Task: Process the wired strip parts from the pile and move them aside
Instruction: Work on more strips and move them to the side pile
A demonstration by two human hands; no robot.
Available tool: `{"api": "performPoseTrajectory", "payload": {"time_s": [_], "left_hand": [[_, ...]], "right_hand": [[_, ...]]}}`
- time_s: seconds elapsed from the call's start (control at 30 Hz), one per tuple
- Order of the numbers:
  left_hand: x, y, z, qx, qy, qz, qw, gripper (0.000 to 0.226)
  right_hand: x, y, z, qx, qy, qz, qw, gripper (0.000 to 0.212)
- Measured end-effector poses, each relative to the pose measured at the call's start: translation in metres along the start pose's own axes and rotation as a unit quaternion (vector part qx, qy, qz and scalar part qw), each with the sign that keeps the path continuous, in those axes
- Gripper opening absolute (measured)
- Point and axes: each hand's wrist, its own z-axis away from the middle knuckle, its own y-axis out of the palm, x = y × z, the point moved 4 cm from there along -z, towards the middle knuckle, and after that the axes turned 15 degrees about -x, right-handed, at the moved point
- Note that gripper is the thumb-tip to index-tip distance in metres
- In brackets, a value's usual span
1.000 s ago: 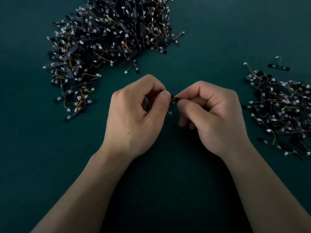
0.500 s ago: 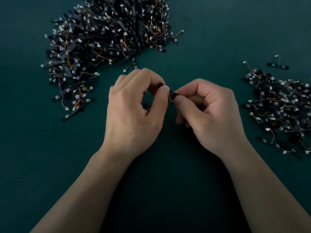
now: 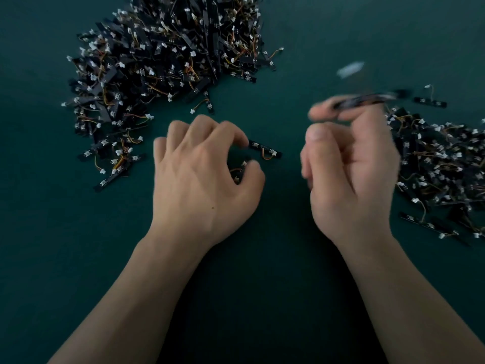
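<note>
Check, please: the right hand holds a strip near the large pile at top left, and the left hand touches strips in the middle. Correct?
Not quite. In the head view the right hand holds its strip near the smaller pile on the right, not the large pile. The left hand does touch strips in the middle.

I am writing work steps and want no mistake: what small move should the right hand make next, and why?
Probably let go of the strip part over the right pile. The right hand, blurred, pinches it beside that pile, where other strip parts lie. The left hand curls over two more strips.
</note>
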Motion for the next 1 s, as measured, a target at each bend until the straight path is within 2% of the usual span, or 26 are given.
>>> {"api": "performPoseTrajectory", "payload": {"time_s": [0.07, 0.23, 0.37, 0.47, 0.53, 0.63, 0.8, 0.9, 1.0], "left_hand": [[0.002, 0.006, 0.003, 0.04, 0.004, -0.02, 0.999, 0.029], [0.005, 0.009, 0.001, 0.008, 0.017, 0.04, 0.999, 0.005], [0.008, 0.002, -0.005, -0.043, -0.035, 0.224, 0.973, 0.008], [0.006, -0.001, -0.007, -0.072, -0.082, 0.358, 0.927, 0.014], [0.003, 0.001, -0.005, -0.06, -0.099, 0.428, 0.896, 0.017], [0.0, 0.005, -0.004, -0.035, -0.097, 0.454, 0.885, 0.017], [0.001, 0.004, -0.004, -0.032, -0.119, 0.486, 0.865, 0.015], [0.0, 0.004, -0.003, -0.027, -0.133, 0.5, 0.855, 0.015], [-0.002, 0.004, -0.002, -0.026, -0.148, 0.519, 0.841, 0.019]], "right_hand": [[-0.005, -0.003, -0.002, -0.037, -0.023, 0.078, 0.996, 0.016], [-0.018, 0.009, 0.002, 0.072, 0.018, 0.203, 0.976, 0.021], [-0.009, 0.009, 0.002, 0.1, 0.003, 0.15, 0.984, 0.03], [-0.005, 0.012, 0.002, 0.143, -0.028, 0.143, 0.979, 0.034], [-0.004, 0.016, 0.004, 0.17, -0.049, 0.164, 0.97, 0.034], [-0.002, 0.017, 0.005, 0.172, -0.051, 0.149, 0.973, 0.02], [0.0, 0.011, 0.003, 0.149, 0.014, 0.054, 0.987, 0.01], [0.0, 0.014, 0.004, 0.176, 0.007, 0.075, 0.982, 0.019], [-0.002, 0.016, 0.004, 0.164, -0.013, 0.093, 0.982, 0.009]]}}
